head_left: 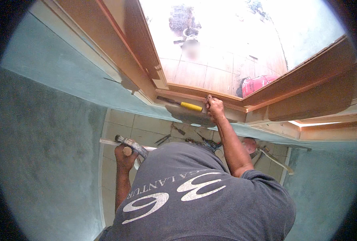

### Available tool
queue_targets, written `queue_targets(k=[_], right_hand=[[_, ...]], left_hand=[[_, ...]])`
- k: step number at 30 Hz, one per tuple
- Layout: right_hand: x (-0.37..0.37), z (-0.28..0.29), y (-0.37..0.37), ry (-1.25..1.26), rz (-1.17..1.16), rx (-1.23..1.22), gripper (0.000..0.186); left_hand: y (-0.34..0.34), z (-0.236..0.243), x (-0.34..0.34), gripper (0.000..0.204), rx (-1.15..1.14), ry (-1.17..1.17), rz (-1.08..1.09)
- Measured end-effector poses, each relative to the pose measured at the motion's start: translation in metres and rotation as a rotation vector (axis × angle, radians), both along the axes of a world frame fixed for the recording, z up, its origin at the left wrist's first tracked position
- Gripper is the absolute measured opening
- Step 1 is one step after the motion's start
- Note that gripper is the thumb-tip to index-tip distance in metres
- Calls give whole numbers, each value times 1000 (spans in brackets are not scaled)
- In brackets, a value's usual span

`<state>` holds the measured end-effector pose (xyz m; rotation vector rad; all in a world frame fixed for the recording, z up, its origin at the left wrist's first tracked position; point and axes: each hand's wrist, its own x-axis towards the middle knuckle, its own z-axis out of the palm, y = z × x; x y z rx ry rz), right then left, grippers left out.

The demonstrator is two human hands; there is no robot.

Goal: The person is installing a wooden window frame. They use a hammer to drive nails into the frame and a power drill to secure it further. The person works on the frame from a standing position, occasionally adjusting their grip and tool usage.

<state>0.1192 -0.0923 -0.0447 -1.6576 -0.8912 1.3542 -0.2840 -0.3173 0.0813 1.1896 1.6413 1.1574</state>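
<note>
Well, has the fingers of the right hand (215, 108) bent and bunched close together, tips at the inner edge of the lower rail of the wooden frame (275, 97). Cannot tell from here about anything clamped between those tips — too small and too dark. Wraps the left hand (125, 160) in a fist around a hammer (135, 146), low and to the left, well apart from the wood. Has a yellow-handled chisel (190, 106), to judge by the flat blade, just left of the right fingers, laid loose along the same lower rail and touched by neither hand.

As for progress, looks past the rough setting-up: shows a frame already standing in the opening of the green wall (42, 56), with joined corners at both ends of the lower rail. Seems to be at close handwork on that rail, judging from the bunched fingers there. Leaves some work open, probably — hammer in hand but off the wood, chisel not put away. Cannot judge the amount left.

Farther out, has loose tools (179, 129) scattered on the tiled floor (148, 124), near a round reddish thing (249, 145) of unclear kind. Beyond the opening, shows a red bag (257, 85) near the right corner, partly hidden by the frame.
</note>
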Motion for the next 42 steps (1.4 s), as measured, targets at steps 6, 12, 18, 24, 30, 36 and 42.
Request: queue_targets(k=[6,12,18,24,30,36,42], right_hand=[[2,-3,29,17,-42,-78,38],[5,-12,30,105,-85,-97,38],[4,-5,19,133,-78,-99,36],[8,-5,12,105,-57,-137,36],[10,-8,13,100,-20,-67,37],[9,-3,51,119,-93,-97,41],[15,18,74,82,-44,-163,41]], left_hand=[[-1,-4,0,22,3,-20,21],[-3,-7,0,16,30,19,27],[-13,-30,-10,27,-44,-92,52],[-11,-24,-9,24,-28,5,54],[-9,-23,-4,21,-6,78,91],[-7,-25,-7,25,-10,-88,79],[-4,-23,-14,32,-1,-65,-34]])
